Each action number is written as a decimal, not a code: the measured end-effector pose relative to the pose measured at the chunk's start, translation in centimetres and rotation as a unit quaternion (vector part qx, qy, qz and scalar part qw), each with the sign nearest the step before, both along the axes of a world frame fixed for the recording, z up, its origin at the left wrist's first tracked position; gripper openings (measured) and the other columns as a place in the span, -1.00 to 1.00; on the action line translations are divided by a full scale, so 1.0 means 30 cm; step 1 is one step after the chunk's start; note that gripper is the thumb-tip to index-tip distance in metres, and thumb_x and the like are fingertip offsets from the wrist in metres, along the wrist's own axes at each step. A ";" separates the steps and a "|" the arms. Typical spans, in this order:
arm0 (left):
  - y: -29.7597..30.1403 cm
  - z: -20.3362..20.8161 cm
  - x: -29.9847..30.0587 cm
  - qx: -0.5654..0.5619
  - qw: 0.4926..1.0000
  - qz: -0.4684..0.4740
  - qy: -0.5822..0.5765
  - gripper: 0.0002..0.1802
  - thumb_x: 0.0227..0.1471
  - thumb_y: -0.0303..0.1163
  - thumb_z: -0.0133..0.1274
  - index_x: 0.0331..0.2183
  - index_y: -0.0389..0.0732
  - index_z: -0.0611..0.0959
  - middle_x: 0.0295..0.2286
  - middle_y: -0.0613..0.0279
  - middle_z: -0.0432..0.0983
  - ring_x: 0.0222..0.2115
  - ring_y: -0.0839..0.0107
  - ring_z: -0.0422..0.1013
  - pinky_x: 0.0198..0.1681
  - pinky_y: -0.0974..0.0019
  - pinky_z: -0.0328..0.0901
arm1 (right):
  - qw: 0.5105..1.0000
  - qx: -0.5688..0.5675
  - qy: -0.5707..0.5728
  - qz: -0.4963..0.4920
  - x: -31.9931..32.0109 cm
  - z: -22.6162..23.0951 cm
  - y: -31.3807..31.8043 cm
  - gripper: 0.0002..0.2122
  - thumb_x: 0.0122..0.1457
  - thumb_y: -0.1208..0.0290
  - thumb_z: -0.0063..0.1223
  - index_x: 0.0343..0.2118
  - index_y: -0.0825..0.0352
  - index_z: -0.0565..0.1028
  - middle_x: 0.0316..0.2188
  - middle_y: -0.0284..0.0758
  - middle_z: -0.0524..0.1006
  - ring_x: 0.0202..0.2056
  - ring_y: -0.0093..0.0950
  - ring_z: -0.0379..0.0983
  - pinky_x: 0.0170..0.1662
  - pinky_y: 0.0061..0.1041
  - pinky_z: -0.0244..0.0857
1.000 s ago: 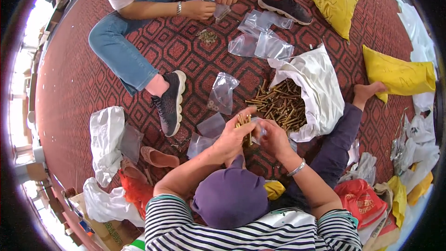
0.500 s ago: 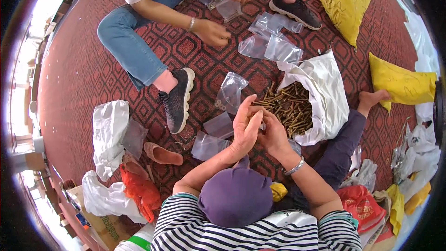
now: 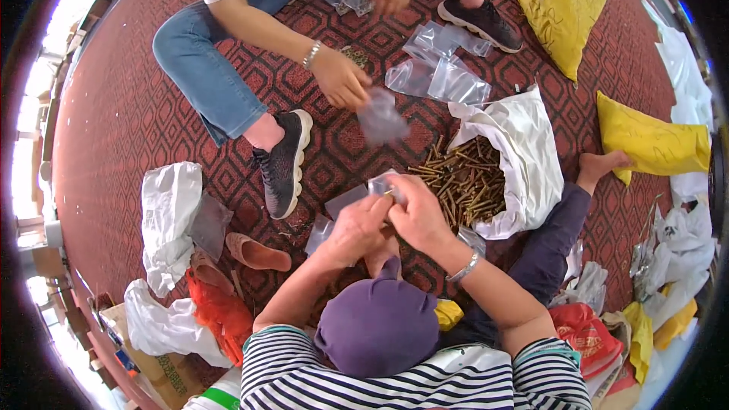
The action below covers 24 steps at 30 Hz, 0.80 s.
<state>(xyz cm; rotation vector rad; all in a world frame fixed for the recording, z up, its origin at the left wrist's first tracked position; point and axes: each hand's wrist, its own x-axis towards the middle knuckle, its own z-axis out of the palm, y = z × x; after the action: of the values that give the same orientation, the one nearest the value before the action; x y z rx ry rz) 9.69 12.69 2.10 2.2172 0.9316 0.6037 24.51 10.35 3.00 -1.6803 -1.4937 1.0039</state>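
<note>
Head view — a clear bag (image 3: 381, 183) at the right hand (image 3: 421, 214), fingers gripping it.

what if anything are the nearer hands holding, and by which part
The right hand holds a clear bag by its right side; whether the left hand holds anything cannot be told.

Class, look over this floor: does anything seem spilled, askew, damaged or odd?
Yes: loose brass-coloured bolts spread from the mouth of the white sack onto the patterned carpet, so they look spilled, though perhaps deliberately. Nothing looks clearly damaged.
</note>
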 end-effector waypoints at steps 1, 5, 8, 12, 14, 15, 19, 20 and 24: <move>0.027 -0.018 -0.027 0.004 1.000 -0.006 0.001 -0.75 -0.29 -0.59 0.02 -0.40 -0.18 0.55 -0.52 0.23 0.38 -0.59 0.33 0.32 -0.59 0.41 0.22 | 0.999 0.009 0.043 -0.014 -0.010 0.004 -0.001 -0.57 -0.15 0.64 -0.06 -0.10 0.37 0.37 -0.22 -0.22 0.43 -0.31 -0.34 0.38 -0.25 -0.54 0.26; 0.124 -0.073 -0.095 0.097 0.993 0.034 -0.051 -0.87 -0.27 -0.59 0.04 -0.52 -0.20 0.55 -0.54 0.25 0.39 -0.56 0.33 0.33 -0.54 0.39 0.24 | 0.989 0.030 0.136 -0.046 -0.025 -0.015 -0.015 -0.63 -0.09 0.56 -0.07 -0.12 0.39 0.38 -0.24 -0.19 0.43 -0.33 -0.37 0.38 -0.30 -0.56 0.26; 0.196 -0.115 -0.150 0.114 0.990 0.056 -0.068 -0.92 -0.25 -0.58 0.03 -0.55 -0.20 0.55 -0.53 0.26 0.40 -0.54 0.32 0.33 -0.49 0.36 0.25 | 0.999 -0.017 -0.034 -0.013 0.097 -0.140 -0.090 -0.67 -0.06 0.51 -0.06 -0.16 0.37 0.41 -0.28 -0.20 0.45 -0.35 -0.33 0.39 -0.34 -0.52 0.27; 0.338 -0.218 -0.272 0.146 0.988 0.041 -0.038 -0.94 -0.23 -0.54 0.05 -0.54 -0.20 0.57 -0.50 0.27 0.42 -0.50 0.30 0.35 -0.41 0.36 0.26 | 0.982 -0.173 -0.072 -0.037 0.198 -0.270 -0.198 -0.70 -0.09 0.51 -0.06 -0.21 0.33 0.44 -0.29 -0.22 0.45 -0.41 -0.23 0.40 -0.37 -0.42 0.29; 0.360 -0.274 -0.342 0.162 0.979 0.066 0.108 -0.87 -0.24 -0.48 0.07 -0.47 -0.20 0.57 -0.50 0.26 0.43 -0.49 0.28 0.35 -0.39 0.39 0.25 | 0.979 -0.106 -0.177 0.001 0.226 -0.348 -0.236 -0.70 -0.11 0.50 -0.05 -0.22 0.31 0.44 -0.29 -0.23 0.46 -0.43 -0.22 0.40 -0.37 -0.37 0.30; 0.353 -0.258 -0.327 0.161 0.979 0.067 0.107 -0.87 -0.24 -0.48 0.07 -0.47 -0.20 0.57 -0.50 0.26 0.43 -0.49 0.28 0.35 -0.39 0.39 0.25 | 0.978 -0.107 -0.179 0.002 0.231 -0.348 -0.235 -0.70 -0.11 0.50 -0.05 -0.22 0.31 0.44 -0.29 -0.23 0.46 -0.43 -0.22 0.40 -0.37 -0.37 0.30; 0.278 -0.143 -0.260 0.282 0.919 0.229 0.155 -0.79 -0.25 -0.42 0.09 -0.41 -0.19 0.55 -0.48 0.24 0.42 -0.48 0.26 0.34 -0.40 0.36 0.24 | 0.978 -0.027 -0.206 -0.009 0.220 -0.328 -0.217 -0.71 -0.11 0.48 -0.04 -0.23 0.32 0.44 -0.30 -0.23 0.45 -0.41 -0.21 0.40 -0.34 -0.37 0.30; 0.244 -0.130 -0.243 0.262 0.931 0.223 0.121 -0.75 -0.27 -0.44 0.11 -0.38 -0.20 0.55 -0.43 0.22 0.44 -0.45 0.26 0.36 -0.38 0.35 0.27 | 0.979 -0.022 -0.205 -0.008 0.220 -0.323 -0.213 -0.71 -0.11 0.48 -0.04 -0.23 0.32 0.44 -0.30 -0.23 0.45 -0.41 -0.21 0.40 -0.34 -0.37 0.30; 0.059 -0.236 -0.210 0.045 0.962 0.022 0.269 -0.56 -0.34 -0.27 0.13 -0.28 -0.18 0.53 -0.35 0.16 0.46 -0.36 0.18 0.38 -0.33 0.28 0.28 | 0.973 -0.060 -0.220 0.044 0.200 -0.342 -0.253 -0.71 -0.12 0.49 -0.03 -0.24 0.32 0.43 -0.31 -0.23 0.46 -0.40 -0.21 0.41 -0.33 -0.40 0.30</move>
<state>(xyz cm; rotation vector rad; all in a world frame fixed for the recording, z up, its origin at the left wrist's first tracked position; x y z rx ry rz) 3.39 14.45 -4.99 2.5000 1.2406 0.0487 30.52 2.77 -7.25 -2.0349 -1.8318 0.8121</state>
